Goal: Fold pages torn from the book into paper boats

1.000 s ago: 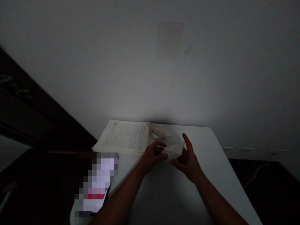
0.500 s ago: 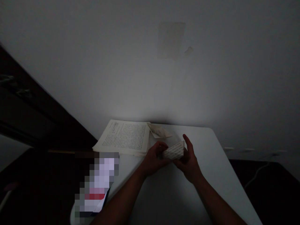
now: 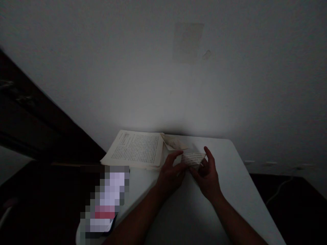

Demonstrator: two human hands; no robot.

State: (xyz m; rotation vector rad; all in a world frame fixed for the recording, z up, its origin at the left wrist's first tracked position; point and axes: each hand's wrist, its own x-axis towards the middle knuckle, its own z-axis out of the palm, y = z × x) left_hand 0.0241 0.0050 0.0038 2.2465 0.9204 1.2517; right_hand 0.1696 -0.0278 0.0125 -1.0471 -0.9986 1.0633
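In the head view, the left hand (image 3: 171,173) pinches the left end of a small folded paper (image 3: 193,159) in its fingers, just below and right of the frame's middle, and the right hand's (image 3: 207,177) fingers curl around its right end, above the white worktop (image 3: 238,194).

One folded printed paper (image 3: 193,159), held at its left end by my left hand (image 3: 170,173) and at its right by my right hand (image 3: 207,177), my index finger at the upper corner. One second folded paper (image 3: 175,143), behind, beside a stack of printed pages (image 3: 138,149). One white table (image 3: 237,183), against a pale wall (image 3: 122,75). One lit device (image 3: 108,199), pixelated, near my left forearm.
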